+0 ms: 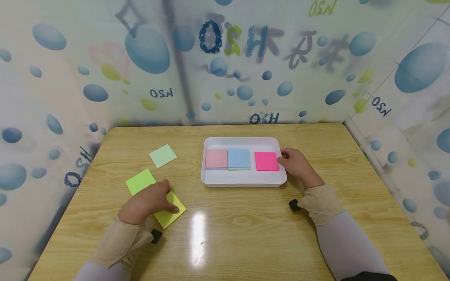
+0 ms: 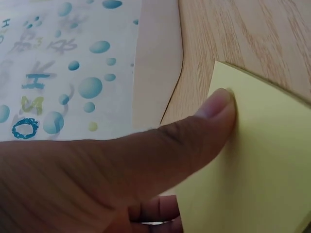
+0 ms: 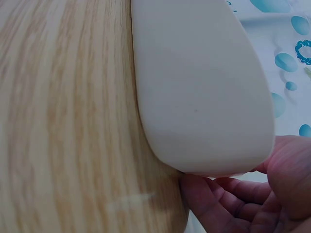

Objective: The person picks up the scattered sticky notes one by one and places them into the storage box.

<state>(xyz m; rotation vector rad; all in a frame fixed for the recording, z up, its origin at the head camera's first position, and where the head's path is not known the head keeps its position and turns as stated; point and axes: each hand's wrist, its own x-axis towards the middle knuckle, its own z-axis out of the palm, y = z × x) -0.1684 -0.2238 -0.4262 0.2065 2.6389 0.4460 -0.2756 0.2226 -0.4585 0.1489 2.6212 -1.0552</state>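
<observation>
The left hand [image 1: 149, 200] is partly closed on the yellow pad [image 1: 166, 219], its thumb lying across the top face and its other fingers bent past one edge, as the left wrist view shows; the pad is at the left of the counter [image 1: 239, 238]. Just beyond the knuckles lies the green pad [image 1: 140, 181], partly covered by the hand, so whether the two pads touch is hidden. Farther back, apart from both, is the pale green pad [image 1: 163, 156]. The right hand [image 1: 297, 166] has its fingers bent and grips the right end of the white tray [image 1: 242, 179]. Inside the tray, the light pink pad [image 1: 216, 159] and the blue pad [image 1: 239, 159] sit side by side at the left, with a gap before the bright pink pad [image 1: 266, 161] near the right wall. The step in hand seems to be taking up the yellow pad while the tray is held steady. The next move probably calls for a firm pinch on that pad and a lift that leaves the green one undisturbed.
</observation>
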